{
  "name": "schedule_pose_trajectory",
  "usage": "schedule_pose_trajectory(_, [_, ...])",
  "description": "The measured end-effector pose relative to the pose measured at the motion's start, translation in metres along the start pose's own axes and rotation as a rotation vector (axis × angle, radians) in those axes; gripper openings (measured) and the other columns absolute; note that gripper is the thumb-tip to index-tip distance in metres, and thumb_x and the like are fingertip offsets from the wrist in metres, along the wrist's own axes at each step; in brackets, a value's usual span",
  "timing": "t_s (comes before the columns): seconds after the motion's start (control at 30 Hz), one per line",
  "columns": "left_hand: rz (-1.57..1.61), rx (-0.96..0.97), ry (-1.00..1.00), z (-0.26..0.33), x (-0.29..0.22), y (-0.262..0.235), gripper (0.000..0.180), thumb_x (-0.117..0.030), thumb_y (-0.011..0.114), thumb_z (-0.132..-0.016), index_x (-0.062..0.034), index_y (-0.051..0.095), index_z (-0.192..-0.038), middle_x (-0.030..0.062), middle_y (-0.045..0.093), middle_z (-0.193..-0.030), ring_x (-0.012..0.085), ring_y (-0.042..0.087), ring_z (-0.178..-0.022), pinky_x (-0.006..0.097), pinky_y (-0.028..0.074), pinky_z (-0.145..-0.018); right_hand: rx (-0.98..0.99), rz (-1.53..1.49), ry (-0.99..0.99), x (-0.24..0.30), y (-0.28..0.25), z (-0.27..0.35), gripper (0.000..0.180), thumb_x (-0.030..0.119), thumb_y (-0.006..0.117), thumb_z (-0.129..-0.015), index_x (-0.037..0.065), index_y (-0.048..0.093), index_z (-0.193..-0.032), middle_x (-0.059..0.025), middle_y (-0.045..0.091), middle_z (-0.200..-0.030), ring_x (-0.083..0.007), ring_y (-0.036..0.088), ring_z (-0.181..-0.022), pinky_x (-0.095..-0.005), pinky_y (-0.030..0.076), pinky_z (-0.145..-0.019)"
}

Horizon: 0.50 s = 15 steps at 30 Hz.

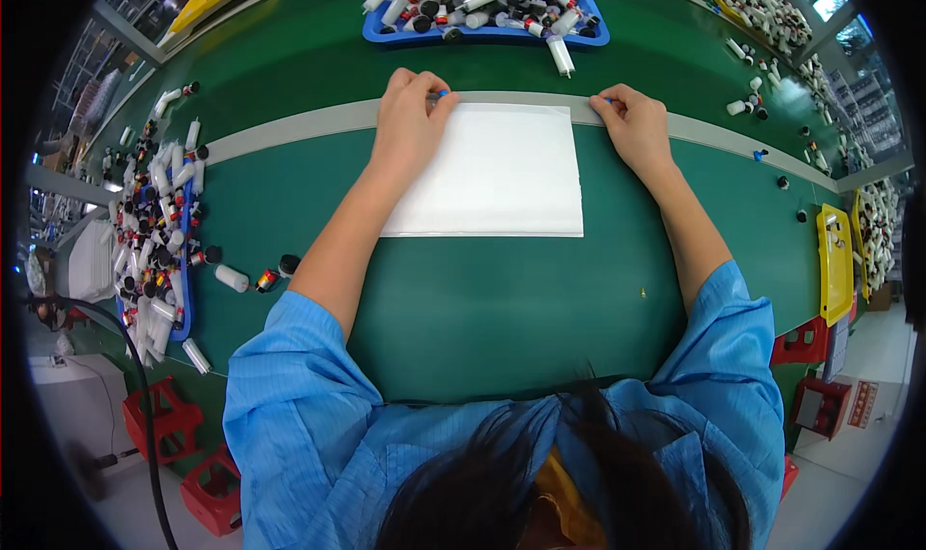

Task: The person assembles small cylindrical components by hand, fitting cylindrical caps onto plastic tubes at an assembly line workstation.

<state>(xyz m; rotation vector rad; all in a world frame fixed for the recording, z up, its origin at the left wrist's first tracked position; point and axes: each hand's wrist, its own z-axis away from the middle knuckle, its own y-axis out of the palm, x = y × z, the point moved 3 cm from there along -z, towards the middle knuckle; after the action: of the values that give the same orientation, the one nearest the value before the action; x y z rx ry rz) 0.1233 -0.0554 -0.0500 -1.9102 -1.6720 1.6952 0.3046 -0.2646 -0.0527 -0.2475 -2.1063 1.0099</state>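
A flat white rectangular sheet (pixel 497 174), perhaps a thin stack, lies on the green table between my forearms. At its upper left corner is my left hand (pixel 410 116), thumb and fingers pinched on a small blue piece (pixel 443 94). My right hand (pixel 634 130) is just off the sheet's upper right corner, over the grey strip. It pinches another small blue piece (pixel 609 99), mostly covered by the fingertips. The exact kind of either piece is too small to make out.
A blue tray (pixel 386 39) heaped with white cylinders with black caps stands ahead. Another full blue tray (pixel 187 294) is at the left, with loose cylinders beside it. A yellow tray (pixel 834 265) lies at the right edge. Red stools (pixel 164 420) stand below left.
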Motion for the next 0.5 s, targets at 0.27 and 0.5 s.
schedule_pose_trajectory(0.27, [-0.023,0.001,-0.032,0.002,0.0,0.002,0.014,-0.011,0.065,-0.08,0.0011,0.058,-0.084,0.0114,0.049,-0.085,0.0218,0.055,-0.069,0.034,0.046,-0.066,-0.287,-0.213,-0.169,0.057,-0.046,-0.012,0.02,0.02,0.065,-0.083,0.0,0.063,-0.082,-0.0029,0.056,-0.062,-0.0085,0.049,-0.056,-0.0251,0.041,-0.054])
schedule_pose_trajectory(0.5, [-0.05,-0.049,0.014,0.0,0.0,0.009,0.014,-0.01,0.064,-0.08,0.0012,0.056,-0.083,0.0134,0.05,-0.087,0.026,0.055,-0.071,0.036,0.047,-0.067,0.306,-0.359,-0.058,0.026,0.018,-0.018,0.019,0.02,0.066,-0.083,0.001,0.064,-0.083,-0.0002,0.055,-0.063,-0.0075,0.046,-0.058,-0.0234,0.039,-0.054])
